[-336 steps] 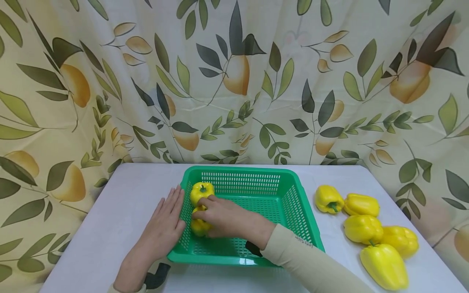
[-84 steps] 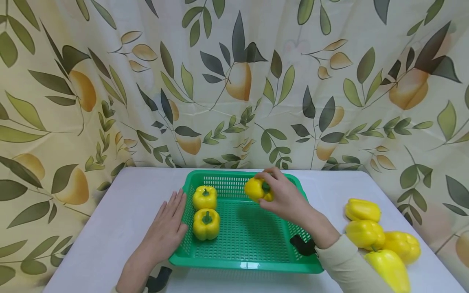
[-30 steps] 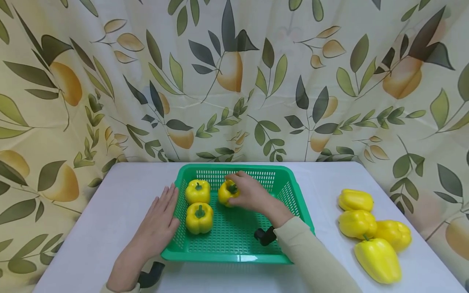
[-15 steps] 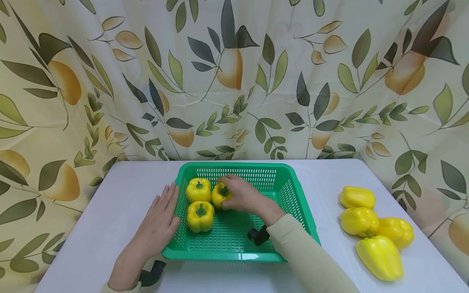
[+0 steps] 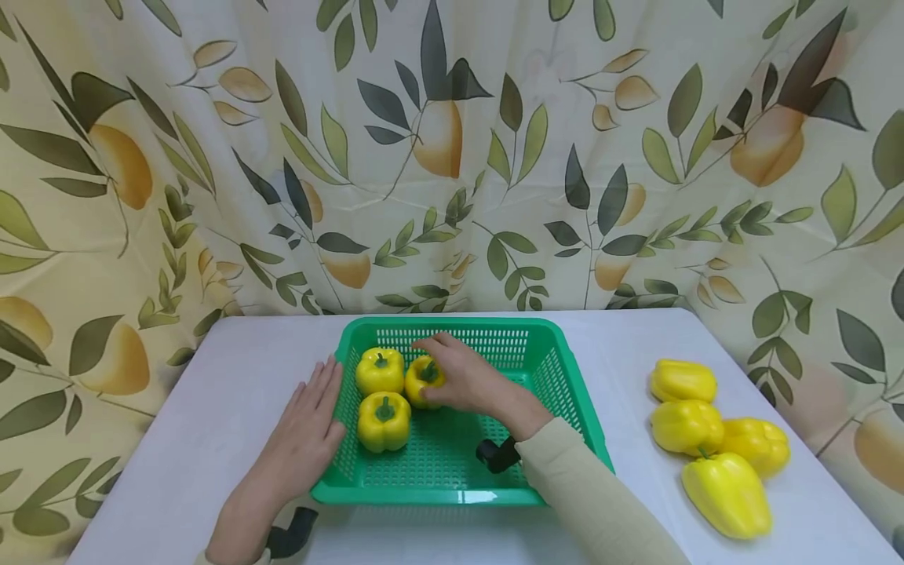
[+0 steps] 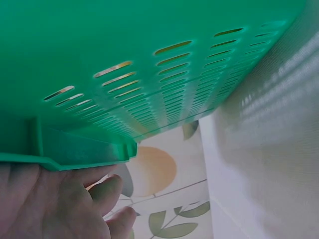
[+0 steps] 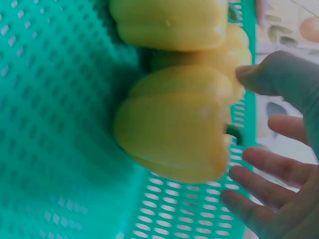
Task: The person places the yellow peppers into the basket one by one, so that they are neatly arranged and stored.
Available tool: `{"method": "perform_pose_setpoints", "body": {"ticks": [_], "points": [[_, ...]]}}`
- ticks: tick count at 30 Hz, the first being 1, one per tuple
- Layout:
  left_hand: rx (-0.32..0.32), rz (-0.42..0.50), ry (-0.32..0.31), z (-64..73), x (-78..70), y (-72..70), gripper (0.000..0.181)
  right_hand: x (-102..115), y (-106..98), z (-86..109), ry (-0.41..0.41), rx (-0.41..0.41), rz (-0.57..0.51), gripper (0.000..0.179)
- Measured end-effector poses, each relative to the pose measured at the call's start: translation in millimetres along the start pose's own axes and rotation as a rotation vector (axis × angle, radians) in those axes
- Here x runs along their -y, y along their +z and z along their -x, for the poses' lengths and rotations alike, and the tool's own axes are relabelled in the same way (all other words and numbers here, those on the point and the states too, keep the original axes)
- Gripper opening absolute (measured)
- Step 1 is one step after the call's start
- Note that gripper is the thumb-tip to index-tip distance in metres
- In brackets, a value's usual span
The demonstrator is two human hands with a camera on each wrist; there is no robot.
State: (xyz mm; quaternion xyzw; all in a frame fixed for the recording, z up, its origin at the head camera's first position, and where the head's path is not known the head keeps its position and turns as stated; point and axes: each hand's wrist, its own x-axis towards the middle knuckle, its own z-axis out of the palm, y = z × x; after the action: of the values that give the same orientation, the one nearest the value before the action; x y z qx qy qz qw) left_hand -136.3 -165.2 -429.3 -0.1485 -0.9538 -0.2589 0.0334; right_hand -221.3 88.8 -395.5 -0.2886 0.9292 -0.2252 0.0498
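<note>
A yellow pepper has moved beside two others; your right hand is just beside it, fingers spread.

Indoor place, it seems, small corner, very simply furnished. From where I stand, hanging curtain printed with leaves and orange fruits fills whole background behind white table. Green plastic basket and yellow peppers look domestic, but whether this is home or studio, I cannot tell.
</note>
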Motion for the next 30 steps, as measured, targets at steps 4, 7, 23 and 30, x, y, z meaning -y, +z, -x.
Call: {"method": "perform_pose_setpoints", "body": {"ticks": [4,7,23,30], "points": [[0.005,0.011,-0.006,1.7,-0.4,2.3,0.069,2,-3,4.4,0.008,-0.04,0.03,0.064],[0.002,0.009,-0.008,2.6,-0.5,3.9,0.07,1,-7,9.3,0.009,-0.042,0.05,0.062],[-0.002,-0.015,-0.012,4.6,-1.0,4.2,0.068,-18,-50,47.6,0.056,-0.073,0.106,0.062],[-0.008,-0.025,-0.005,2.5,-1.1,2.1,0.069,-30,-65,62.2,0.041,-0.126,0.13,0.059]]}}
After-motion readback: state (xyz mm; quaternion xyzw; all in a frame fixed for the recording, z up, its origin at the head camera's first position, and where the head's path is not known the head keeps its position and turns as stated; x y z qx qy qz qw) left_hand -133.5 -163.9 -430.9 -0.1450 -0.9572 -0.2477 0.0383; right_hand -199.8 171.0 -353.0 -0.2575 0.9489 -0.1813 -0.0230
